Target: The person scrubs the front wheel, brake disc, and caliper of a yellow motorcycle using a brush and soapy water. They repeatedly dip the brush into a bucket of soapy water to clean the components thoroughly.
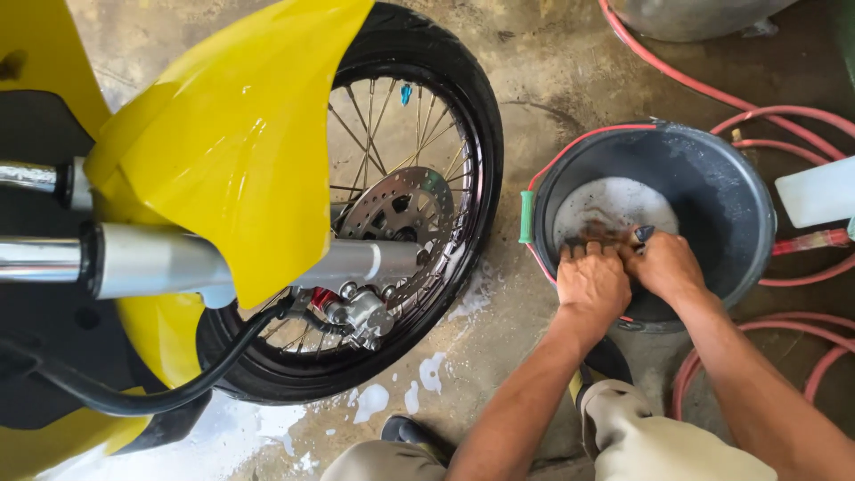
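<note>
Both arms reach down into the black bucket (739, 205); left hand (591, 283) and right hand (663, 263) clench one dark rag (601, 235) above the suds

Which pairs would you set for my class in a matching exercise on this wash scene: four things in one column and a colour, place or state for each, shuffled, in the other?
Things
1. glossy motorcycle mudguard
2. round dark plastic bucket
3. coiled rubber hose
4. perforated metal brake disc

Descriptions
A. red, lying on the concrete floor
B. mounted inside the spoked wheel
C. yellow and wet
D. holds soapy water, with both hands in it

Pairs: 1-C, 2-D, 3-A, 4-B
</note>
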